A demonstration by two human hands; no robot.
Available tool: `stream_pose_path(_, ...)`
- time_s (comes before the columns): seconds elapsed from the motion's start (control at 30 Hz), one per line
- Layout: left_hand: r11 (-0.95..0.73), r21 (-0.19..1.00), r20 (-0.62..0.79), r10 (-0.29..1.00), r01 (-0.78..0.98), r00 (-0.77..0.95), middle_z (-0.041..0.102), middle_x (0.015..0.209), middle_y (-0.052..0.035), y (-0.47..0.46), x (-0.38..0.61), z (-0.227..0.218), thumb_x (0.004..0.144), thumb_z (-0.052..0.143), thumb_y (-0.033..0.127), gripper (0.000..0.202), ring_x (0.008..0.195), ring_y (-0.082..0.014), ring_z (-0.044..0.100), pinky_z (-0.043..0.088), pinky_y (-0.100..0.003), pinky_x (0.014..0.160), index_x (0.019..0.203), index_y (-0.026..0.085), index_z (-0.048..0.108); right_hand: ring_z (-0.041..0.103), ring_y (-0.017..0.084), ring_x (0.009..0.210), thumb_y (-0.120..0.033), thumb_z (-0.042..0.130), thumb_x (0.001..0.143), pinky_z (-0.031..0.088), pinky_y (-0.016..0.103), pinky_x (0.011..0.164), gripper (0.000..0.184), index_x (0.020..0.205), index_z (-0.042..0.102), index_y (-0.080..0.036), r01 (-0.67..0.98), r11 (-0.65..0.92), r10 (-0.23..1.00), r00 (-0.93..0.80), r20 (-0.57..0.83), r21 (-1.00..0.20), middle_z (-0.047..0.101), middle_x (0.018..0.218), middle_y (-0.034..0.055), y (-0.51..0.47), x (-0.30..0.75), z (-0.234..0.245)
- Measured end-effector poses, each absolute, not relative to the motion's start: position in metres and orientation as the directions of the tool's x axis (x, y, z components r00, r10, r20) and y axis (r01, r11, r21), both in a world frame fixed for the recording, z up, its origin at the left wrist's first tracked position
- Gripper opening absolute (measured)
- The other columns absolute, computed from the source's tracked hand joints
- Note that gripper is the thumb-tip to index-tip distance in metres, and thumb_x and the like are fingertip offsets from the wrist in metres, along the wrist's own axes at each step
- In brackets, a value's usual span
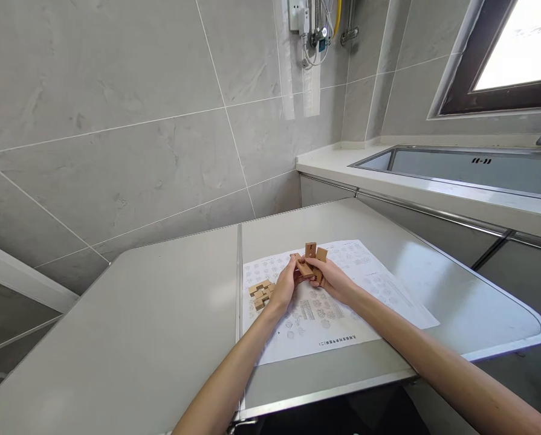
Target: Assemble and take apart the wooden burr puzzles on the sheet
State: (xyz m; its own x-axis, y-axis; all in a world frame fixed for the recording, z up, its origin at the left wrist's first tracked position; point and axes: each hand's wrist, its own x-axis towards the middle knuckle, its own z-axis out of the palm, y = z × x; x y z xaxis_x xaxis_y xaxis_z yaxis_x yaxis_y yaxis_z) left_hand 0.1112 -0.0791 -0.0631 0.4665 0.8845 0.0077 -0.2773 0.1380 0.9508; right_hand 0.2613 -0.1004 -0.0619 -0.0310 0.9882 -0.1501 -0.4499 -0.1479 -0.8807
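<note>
Both of my hands meet above a printed sheet, gripping several flat brown wooden puzzle pieces. My left hand has its fingers closed around the left side of a slanting wooden piece. On the other side, my right hand pinches an upright notched piece and a lighter piece beside it. Fingers hide where the pieces touch, so I cannot tell whether they interlock. Just left of my left hand, a cluster of lighter wooden pieces lies on the paper.
The white sheet, printed with small diagrams, covers part of the grey folding table. A seam crosses the tabletop. Tiled wall rises behind; a counter with a sink stands at the right.
</note>
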Motion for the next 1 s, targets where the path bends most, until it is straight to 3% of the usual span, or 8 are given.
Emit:
stream_pose_path(0.27, 0.196, 0.928, -0.083, 0.937, -0.316, 0.338, 0.077, 0.090, -0.0063, -0.079, 0.108, -0.072, 0.092, 0.075, 0.049, 0.030, 0.089, -0.0232, 0.072, 0.056, -0.033, 0.084, 0.099, 0.019, 0.076, 0.044, 0.011, 0.050, -0.056, 0.081, 0.086, 0.032, 0.024, 0.048, 0.040, 0.083, 0.059, -0.023, -0.249, -0.043, 0.999, -0.015, -0.040, -0.968, 0.054, 0.056, -0.0062, -0.107, 0.253, -0.060)
stream_pose_path(0.47, 0.272, 0.876, -0.166, 0.946, -0.399, 0.279, 0.075, 0.088, -0.0047, -0.076, 0.107, -0.071, 0.093, 0.074, 0.041, 0.023, 0.079, -0.0170, 0.068, 0.053, -0.025, 0.070, 0.097, 0.018, 0.076, 0.040, 0.010, 0.047, -0.070, 0.073, 0.086, 0.026, 0.024, 0.047, 0.050, 0.084, 0.059, -0.022, -0.212, -0.004, 0.998, -0.060, 0.009, -0.977, 0.056, 0.053, -0.0052, -0.107, 0.253, -0.056)
stream_pose_path(0.63, 0.266, 0.846, -0.127, 0.943, -0.462, 0.309, 0.078, 0.102, -0.0096, -0.077, 0.109, -0.067, 0.097, 0.071, 0.038, 0.023, 0.091, -0.0200, 0.073, 0.058, -0.029, 0.080, 0.101, 0.017, 0.075, 0.044, 0.012, 0.048, -0.075, 0.070, 0.086, 0.027, 0.025, 0.046, 0.054, 0.092, 0.065, -0.021, -0.246, -0.024, 0.998, -0.054, -0.011, -0.969, 0.055, 0.056, -0.0046, -0.108, 0.254, -0.051)
stream_pose_path(0.8, 0.288, 0.812, -0.115, 0.932, -0.508, 0.344, 0.075, 0.121, -0.0134, -0.078, 0.110, -0.070, 0.103, 0.063, 0.042, 0.027, 0.098, -0.0237, 0.076, 0.062, -0.040, 0.088, 0.113, 0.018, 0.068, 0.047, 0.012, 0.048, -0.077, 0.069, 0.085, 0.029, 0.026, 0.046, 0.057, 0.086, 0.070, -0.020, -0.247, -0.017, 1.000, 0.021, -0.023, -0.969, 0.060, 0.059, -0.0011, -0.108, 0.254, -0.048)
stream_pose_path(1.0, 0.217, 0.863, -0.092, 0.956, -0.457, 0.279, 0.075, 0.115, -0.0110, -0.083, 0.109, -0.068, 0.104, 0.061, 0.052, 0.031, 0.091, -0.0212, 0.076, 0.061, -0.037, 0.082, 0.111, 0.021, 0.061, 0.042, 0.011, 0.045, -0.071, 0.073, 0.086, 0.026, 0.028, 0.044, 0.049, 0.081, 0.065, -0.023, -0.304, 0.020, 0.989, 0.145, -0.025, -0.953, 0.065, 0.068, 0.0016, -0.105, 0.259, -0.049)
